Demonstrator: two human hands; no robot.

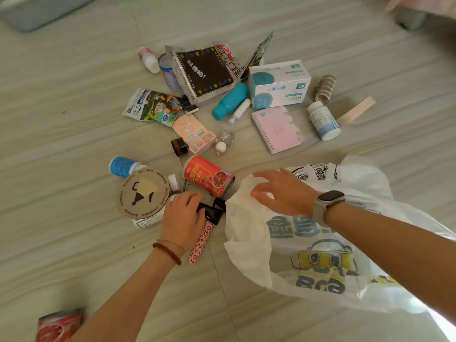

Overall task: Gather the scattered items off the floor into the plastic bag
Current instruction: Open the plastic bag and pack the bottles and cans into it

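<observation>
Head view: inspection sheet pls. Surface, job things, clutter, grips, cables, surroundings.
Surface: pale tiled floor, lit patch at lower right.
Job's things: white printed plastic bag lies open on the right; red can, teal bottle, pink spiral notebook, white box, pill bottle and more lie scattered, none visibly in the bag.
Clutter: round card disc, crushed red can at lower left.
Grips: left hand closed on black clip with pink patterned strap; right hand grips the bag's rim.
Cables: nothing seen.
Surroundings: grey mat top left, furniture leg top right.
</observation>
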